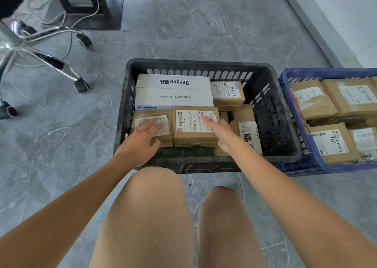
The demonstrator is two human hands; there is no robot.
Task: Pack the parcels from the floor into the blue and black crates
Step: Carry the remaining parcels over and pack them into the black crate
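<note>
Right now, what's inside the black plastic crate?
Brown cardboard parcels with shipping labels and a large white Deegeo box fill the black plastic crate. Anything beneath them is hidden.

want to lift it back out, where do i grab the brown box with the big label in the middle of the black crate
Pinch the brown box across its near and far edges, from above. It lies flat, label up, standing proud of the smaller box at its left, under the left hand. The right hand lies along its right side.
</note>
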